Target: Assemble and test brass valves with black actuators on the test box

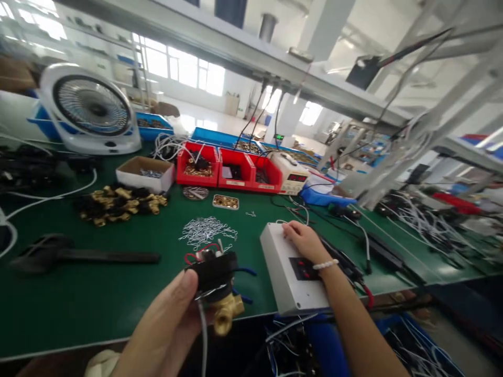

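Note:
My left hand point(173, 309) is closed round a black valve actuator point(216, 275) with a brass valve body point(225, 313) below it. Red and blue wires and a grey cable come out of the actuator. My right hand point(304, 238) rests on the far end of a white control box point(279, 267), its fingers bent over the top near the edge; whether they hold something small there is hidden. A dark panel with red marks sits on the box beside my wrist. Beyond the actuator lies a pile of metal clips point(206, 230) on the green table point(129, 293).
A large black wrench point(106, 256) and brass fittings point(121, 204) lie at left. Behind are a fan point(96, 110), a cardboard box point(145, 175), red bins point(236, 183), a small tray point(226, 202) and a power supply point(293, 175). Black adapters and cables run along the right.

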`<move>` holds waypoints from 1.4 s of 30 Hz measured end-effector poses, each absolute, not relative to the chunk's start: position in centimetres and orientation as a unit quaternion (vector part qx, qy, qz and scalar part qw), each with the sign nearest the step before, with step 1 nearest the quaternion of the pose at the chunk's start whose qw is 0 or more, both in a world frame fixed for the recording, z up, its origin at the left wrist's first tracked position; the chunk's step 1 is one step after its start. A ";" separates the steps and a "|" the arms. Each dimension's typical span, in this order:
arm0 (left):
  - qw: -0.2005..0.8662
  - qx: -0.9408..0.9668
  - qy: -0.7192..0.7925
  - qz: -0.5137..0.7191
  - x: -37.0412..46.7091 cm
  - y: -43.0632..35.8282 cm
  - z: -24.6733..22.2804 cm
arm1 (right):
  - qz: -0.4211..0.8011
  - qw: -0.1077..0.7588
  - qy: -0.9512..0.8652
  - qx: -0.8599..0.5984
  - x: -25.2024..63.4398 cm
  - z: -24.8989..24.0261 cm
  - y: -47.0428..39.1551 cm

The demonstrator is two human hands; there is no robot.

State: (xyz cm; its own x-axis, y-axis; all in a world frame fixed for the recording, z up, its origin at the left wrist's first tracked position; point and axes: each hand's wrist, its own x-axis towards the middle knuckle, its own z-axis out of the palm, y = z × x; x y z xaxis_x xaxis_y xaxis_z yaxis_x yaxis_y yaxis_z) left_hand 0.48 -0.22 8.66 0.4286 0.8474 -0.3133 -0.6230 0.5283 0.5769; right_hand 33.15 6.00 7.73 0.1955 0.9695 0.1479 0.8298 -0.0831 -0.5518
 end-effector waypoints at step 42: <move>0.806 0.221 0.250 0.489 0.8 -0.3 8.8 | 0.088 0.246 -0.621 -0.739 32.6 8.5 6.2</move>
